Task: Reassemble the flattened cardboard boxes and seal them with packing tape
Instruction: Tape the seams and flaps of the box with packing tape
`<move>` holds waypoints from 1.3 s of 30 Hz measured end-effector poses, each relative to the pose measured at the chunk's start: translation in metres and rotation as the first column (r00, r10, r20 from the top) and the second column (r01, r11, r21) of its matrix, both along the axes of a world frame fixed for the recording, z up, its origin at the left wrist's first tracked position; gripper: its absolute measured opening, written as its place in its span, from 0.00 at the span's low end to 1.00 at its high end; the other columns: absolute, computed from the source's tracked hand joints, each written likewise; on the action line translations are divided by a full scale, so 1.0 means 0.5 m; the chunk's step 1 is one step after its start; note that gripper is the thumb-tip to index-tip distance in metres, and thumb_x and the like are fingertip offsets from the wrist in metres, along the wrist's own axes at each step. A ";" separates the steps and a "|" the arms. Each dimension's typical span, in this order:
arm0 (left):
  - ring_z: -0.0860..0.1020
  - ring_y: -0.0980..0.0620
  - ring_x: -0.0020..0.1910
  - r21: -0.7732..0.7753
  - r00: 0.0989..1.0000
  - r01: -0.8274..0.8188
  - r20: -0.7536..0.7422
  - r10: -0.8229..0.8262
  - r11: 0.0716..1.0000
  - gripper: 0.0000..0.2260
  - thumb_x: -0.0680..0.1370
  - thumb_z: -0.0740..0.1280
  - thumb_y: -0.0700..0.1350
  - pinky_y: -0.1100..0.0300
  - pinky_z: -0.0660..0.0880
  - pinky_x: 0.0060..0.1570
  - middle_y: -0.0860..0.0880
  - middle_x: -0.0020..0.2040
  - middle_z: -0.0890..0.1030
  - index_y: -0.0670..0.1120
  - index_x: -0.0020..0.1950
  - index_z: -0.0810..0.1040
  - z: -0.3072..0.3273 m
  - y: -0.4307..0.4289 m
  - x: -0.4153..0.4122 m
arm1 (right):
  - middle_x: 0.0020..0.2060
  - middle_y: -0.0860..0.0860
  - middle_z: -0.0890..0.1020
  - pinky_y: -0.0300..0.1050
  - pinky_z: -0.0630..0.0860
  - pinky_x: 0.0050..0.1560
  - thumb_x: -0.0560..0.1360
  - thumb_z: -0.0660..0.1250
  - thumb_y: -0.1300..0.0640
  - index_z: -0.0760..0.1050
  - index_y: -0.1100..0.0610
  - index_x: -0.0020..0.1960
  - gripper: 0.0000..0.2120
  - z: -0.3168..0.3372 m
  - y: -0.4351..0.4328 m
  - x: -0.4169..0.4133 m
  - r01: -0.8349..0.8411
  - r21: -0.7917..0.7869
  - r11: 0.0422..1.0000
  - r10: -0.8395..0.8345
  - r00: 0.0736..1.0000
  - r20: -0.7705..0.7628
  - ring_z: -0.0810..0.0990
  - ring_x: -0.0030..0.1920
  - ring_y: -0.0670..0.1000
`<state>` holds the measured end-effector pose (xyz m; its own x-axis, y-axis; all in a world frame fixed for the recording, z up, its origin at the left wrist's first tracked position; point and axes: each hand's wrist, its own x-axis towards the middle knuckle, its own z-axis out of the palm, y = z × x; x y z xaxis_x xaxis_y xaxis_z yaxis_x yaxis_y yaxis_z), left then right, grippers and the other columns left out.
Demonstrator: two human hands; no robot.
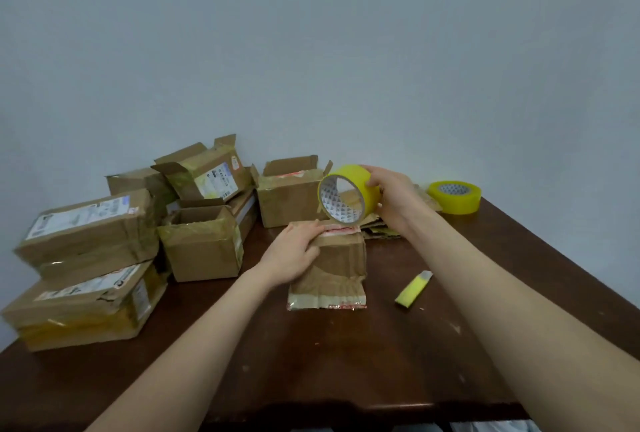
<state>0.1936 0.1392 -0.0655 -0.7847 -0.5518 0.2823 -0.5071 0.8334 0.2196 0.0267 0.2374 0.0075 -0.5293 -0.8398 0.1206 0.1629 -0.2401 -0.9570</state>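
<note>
A small worn cardboard box (337, 267) stands in the middle of the dark wooden table (311, 362). My left hand (294, 251) rests on its top left edge, fingers laid over the closed flaps. My right hand (394, 199) grips a yellow tape roll (348, 194) held just above the box's far edge, its open core facing me. A second yellow tape roll (455, 197) lies flat at the table's back right. A yellow box cutter (414, 289) lies to the right of the box.
Several assembled cardboard boxes (93, 251) are piled on the left and back of the table, some with open flaps (202, 244). Flattened cardboard pieces (381, 229) lie behind the small box. The table's front edge runs near the bottom; a pale wall stands behind.
</note>
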 end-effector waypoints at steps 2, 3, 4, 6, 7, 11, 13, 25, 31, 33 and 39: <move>0.67 0.51 0.70 0.415 0.962 -0.004 -0.246 0.117 0.910 0.17 0.82 0.55 0.43 0.59 0.61 0.67 0.46 0.70 0.71 0.44 0.71 0.69 0.024 -0.001 0.000 | 0.37 0.51 0.78 0.41 0.69 0.33 0.72 0.54 0.69 0.80 0.59 0.51 0.18 0.001 -0.034 0.001 -0.053 0.019 0.998 0.052 0.997 0.062 0.74 0.35 0.49; 0.71 0.51 0.67 0.607 0.909 0.046 -0.355 0.219 0.793 0.16 0.83 0.54 0.46 0.59 0.64 0.65 0.46 0.66 0.76 0.44 0.67 0.73 0.037 -0.002 0.000 | 0.37 0.51 0.78 0.41 0.69 0.34 0.71 0.54 0.69 0.79 0.59 0.52 0.18 -0.002 -0.050 -0.001 -0.090 0.024 0.996 0.087 0.992 0.092 0.74 0.35 0.49; 0.75 0.50 0.63 0.726 0.848 0.106 -0.423 0.320 0.679 0.17 0.83 0.52 0.50 0.57 0.67 0.64 0.46 0.59 0.81 0.44 0.63 0.76 0.050 -0.006 0.000 | 0.38 0.52 0.78 0.42 0.69 0.35 0.71 0.53 0.68 0.79 0.60 0.53 0.19 -0.004 -0.063 -0.003 -0.133 0.021 0.991 0.129 0.984 0.120 0.74 0.35 0.49; 0.81 0.50 0.52 0.817 0.768 0.154 -0.453 0.453 0.556 0.23 0.82 0.50 0.58 0.56 0.70 0.63 0.47 0.45 0.85 0.44 0.52 0.79 0.071 -0.022 -0.002 | 0.37 0.52 0.78 0.42 0.69 0.36 0.70 0.51 0.68 0.77 0.62 0.57 0.22 -0.009 -0.082 -0.008 -0.212 0.006 0.977 0.209 0.965 0.156 0.74 0.35 0.49; 0.83 0.52 0.46 0.823 0.742 0.172 -0.470 0.478 0.542 0.24 0.82 0.51 0.59 0.57 0.72 0.60 0.47 0.39 0.85 0.44 0.48 0.79 0.076 -0.032 -0.004 | 0.36 0.51 0.78 0.42 0.69 0.37 0.70 0.50 0.68 0.76 0.63 0.58 0.22 -0.010 -0.089 -0.011 -0.248 -0.006 0.969 0.246 0.955 0.165 0.74 0.34 0.49; 0.79 0.58 0.25 0.807 0.558 0.244 -0.571 0.602 0.538 0.16 0.81 0.61 0.50 0.69 0.74 0.30 0.52 0.26 0.80 0.42 0.40 0.78 0.085 -0.039 -0.023 | 0.37 0.52 0.78 0.43 0.69 0.38 0.70 0.50 0.68 0.78 0.62 0.53 0.21 -0.018 -0.102 -0.019 -0.302 -0.011 0.953 0.301 0.945 0.126 0.73 0.39 0.51; 0.82 0.54 0.31 0.803 0.490 0.235 -0.584 0.647 0.548 0.09 0.79 0.65 0.43 0.66 0.76 0.29 0.47 0.33 0.83 0.40 0.42 0.79 0.080 -0.034 -0.032 | 0.43 0.53 0.78 0.44 0.70 0.40 0.71 0.51 0.67 0.80 0.57 0.51 0.21 -0.024 -0.104 -0.020 -0.293 0.011 0.956 0.291 0.955 0.058 0.73 0.43 0.52; 0.79 0.51 0.33 0.782 0.308 0.046 -0.603 0.736 0.621 0.16 0.79 0.63 0.42 0.60 0.73 0.36 0.46 0.34 0.81 0.43 0.30 0.77 0.058 -0.029 -0.034 | 0.49 0.48 0.80 0.35 0.72 0.42 0.71 0.74 0.48 0.75 0.50 0.56 0.17 -0.016 -0.094 -0.007 -0.106 0.094 0.990 0.141 0.793 -0.592 0.78 0.46 0.44; 0.76 0.53 0.35 0.793 0.257 -0.051 -0.577 0.775 0.607 0.16 0.79 0.61 0.43 0.59 0.74 0.37 0.49 0.32 0.79 0.44 0.32 0.75 0.037 -0.032 -0.011 | 0.50 0.47 0.79 0.38 0.73 0.46 0.69 0.75 0.48 0.79 0.50 0.55 0.16 -0.003 -0.095 -0.019 -0.118 0.190 0.975 0.221 0.633 -0.742 0.76 0.51 0.47; 0.76 0.53 0.35 0.804 0.248 -0.054 -0.563 0.788 0.592 0.16 0.80 0.61 0.43 0.59 0.74 0.36 0.49 0.31 0.77 0.44 0.32 0.75 0.033 -0.032 -0.010 | 0.52 0.48 0.78 0.36 0.72 0.44 0.69 0.75 0.47 0.80 0.50 0.55 0.17 0.002 -0.103 -0.015 -0.102 0.192 0.976 0.215 0.590 -0.778 0.76 0.52 0.49; 0.72 0.52 0.33 0.832 0.240 -0.105 -0.511 0.825 0.546 0.15 0.79 0.60 0.41 0.58 0.76 0.34 0.48 0.31 0.73 0.43 0.32 0.73 0.004 -0.036 0.002 | 0.59 0.50 0.78 0.40 0.70 0.54 0.68 0.74 0.45 0.79 0.52 0.61 0.23 0.015 -0.124 -0.007 -0.040 0.272 0.961 0.267 0.369 -0.890 0.74 0.59 0.49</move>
